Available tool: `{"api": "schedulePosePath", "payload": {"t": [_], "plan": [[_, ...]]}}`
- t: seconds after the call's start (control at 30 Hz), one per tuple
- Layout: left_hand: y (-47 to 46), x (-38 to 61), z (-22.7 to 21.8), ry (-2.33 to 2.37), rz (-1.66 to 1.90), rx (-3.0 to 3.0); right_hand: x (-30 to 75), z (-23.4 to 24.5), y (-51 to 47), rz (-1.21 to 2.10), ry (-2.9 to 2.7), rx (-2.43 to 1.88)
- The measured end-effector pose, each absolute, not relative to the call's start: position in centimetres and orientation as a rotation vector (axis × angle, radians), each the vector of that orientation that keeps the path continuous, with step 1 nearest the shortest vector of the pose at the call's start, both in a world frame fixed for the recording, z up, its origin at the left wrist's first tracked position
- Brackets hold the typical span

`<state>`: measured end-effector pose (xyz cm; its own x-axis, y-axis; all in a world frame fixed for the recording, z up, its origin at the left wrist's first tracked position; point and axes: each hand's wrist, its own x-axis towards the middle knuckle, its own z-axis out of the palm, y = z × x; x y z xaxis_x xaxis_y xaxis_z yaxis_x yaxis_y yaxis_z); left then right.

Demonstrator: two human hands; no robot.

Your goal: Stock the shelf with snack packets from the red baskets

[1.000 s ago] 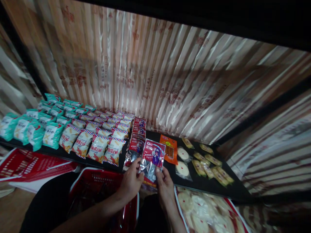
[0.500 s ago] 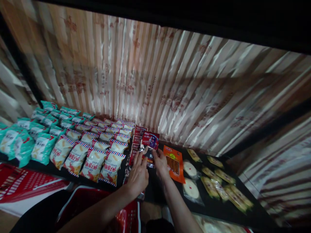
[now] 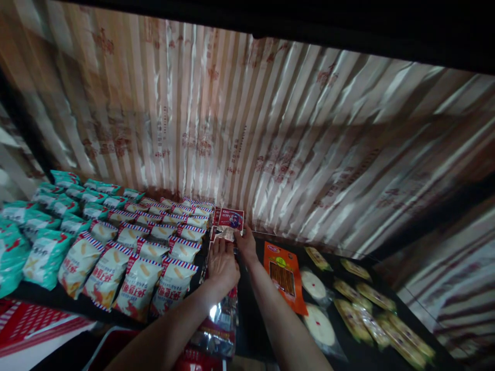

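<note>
Head view: so the red packet (image 3: 231, 219) is straight out past your fingertips, toward the back of the black shelf (image 3: 249, 314), at the far end of the row of red packs (image 3: 222, 319). Can't tell if it's resting on one. Its long side looks to run front to back, pretty much in line with that row, though your hands hide the near end. Your right hand (image 3: 246, 246) has the near right corner, thumb and fingers narrow, looks pinched on the edge. Your left hand (image 3: 223, 265) lies over the near left part, fingers pointing away from you; can't tell if it's gripping or just pressing. Neither's really closer, imo the lineup matters more: white snack bags (image 3: 139, 286) just left of the row, orange packet (image 3: 284, 278) off to the right.
</note>
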<state>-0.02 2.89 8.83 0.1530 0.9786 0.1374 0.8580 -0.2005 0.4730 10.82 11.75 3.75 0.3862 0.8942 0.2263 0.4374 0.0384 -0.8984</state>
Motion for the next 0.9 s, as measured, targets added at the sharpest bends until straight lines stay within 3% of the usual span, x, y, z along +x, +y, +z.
{"api": "schedulePosePath", "payload": {"t": [0.37, 0.9], "plan": [[5.6, 0.3, 8.6, 1.85, 0.537, 2.085, 9.4, 5.1, 14.5, 0.283, -1.474, -1.888], [7.0, 0.9, 7.9, 1.868, 0.517, 2.012, 9.3, 4.4, 15.6, 0.147, -1.631, -2.007]]}}
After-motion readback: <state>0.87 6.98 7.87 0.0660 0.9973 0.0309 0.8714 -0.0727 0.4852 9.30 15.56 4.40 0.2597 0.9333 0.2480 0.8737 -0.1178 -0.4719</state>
